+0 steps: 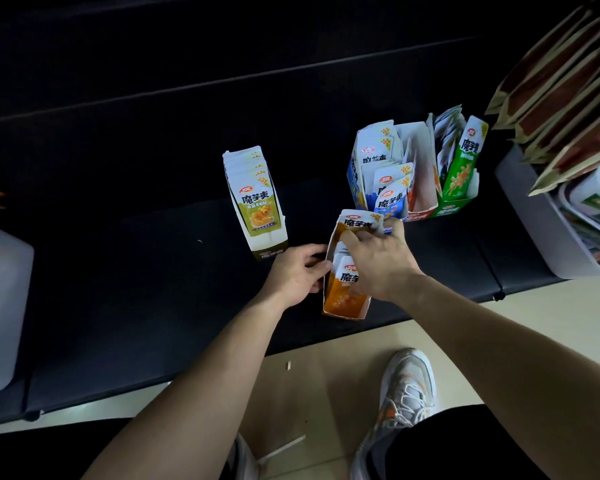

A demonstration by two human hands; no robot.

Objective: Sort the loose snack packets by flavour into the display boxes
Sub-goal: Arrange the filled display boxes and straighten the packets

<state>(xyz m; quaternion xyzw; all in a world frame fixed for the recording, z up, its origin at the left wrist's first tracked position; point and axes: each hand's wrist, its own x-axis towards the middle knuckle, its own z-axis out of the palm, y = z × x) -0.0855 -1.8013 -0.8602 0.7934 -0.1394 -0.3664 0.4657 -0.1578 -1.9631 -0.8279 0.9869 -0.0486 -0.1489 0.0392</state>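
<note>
Both hands on orange cardboard display box (pixel 343 304), near edge of black tabletop (pixel 153 271).
Left hand (pixel 297 271) grips box's left wall. Right hand (pixel 378 261) reaches inside, fingers curled round orange-and-white snack packets (pixel 355 221), hiding most. Olive-green packet-filled box (pixel 257 206) beside left; blue box (pixel 357 181) and green box (pixel 454 206) behind.

nearest box (pixel 343 302) on bench (pixel 118 289), packets (pixel 347 273) inside

Dim room, black padded bench (pixel 146 258), pale beige floor (pixel 329 368) below, white plastic tub (pixel 0 306) at left
</note>
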